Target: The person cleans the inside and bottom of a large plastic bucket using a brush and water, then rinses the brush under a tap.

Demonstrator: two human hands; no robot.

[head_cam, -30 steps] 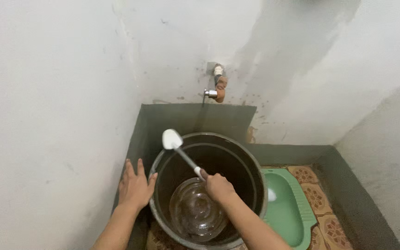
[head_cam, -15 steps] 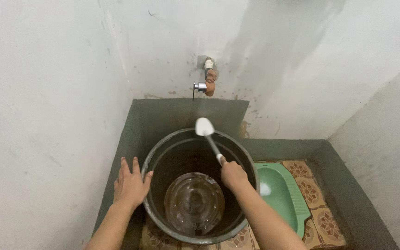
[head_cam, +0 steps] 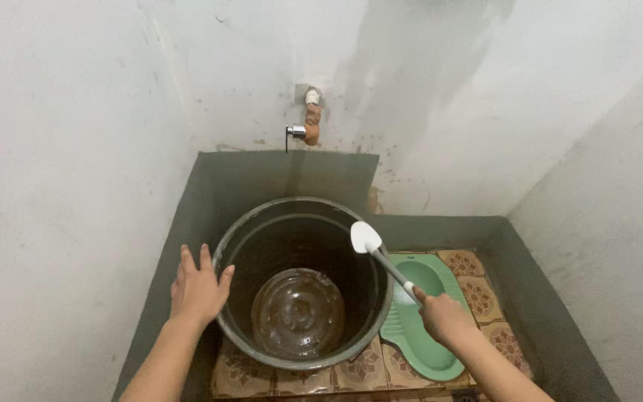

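The wide round dark plastic bucket (head_cam: 303,231) fills the centre of the frame; its mouth is open from above, with only shallow brown water at the bottom. The left hand (head_cam: 199,290) blocks the narrow gap between its left rim and the white plastered wall (head_cam: 61,186). The right hand (head_cam: 440,316) holds a white-headed brush on a grey handle (head_cam: 377,257) slanting over the right rim. A small metal tap (head_cam: 303,126) juts out above. At lower right, the green squat toilet pan (head_cam: 426,327) lies open.

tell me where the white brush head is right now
In the head view the white brush head sits at the right rim of the dark bucket, just left of the green squat toilet, held by the right hand.
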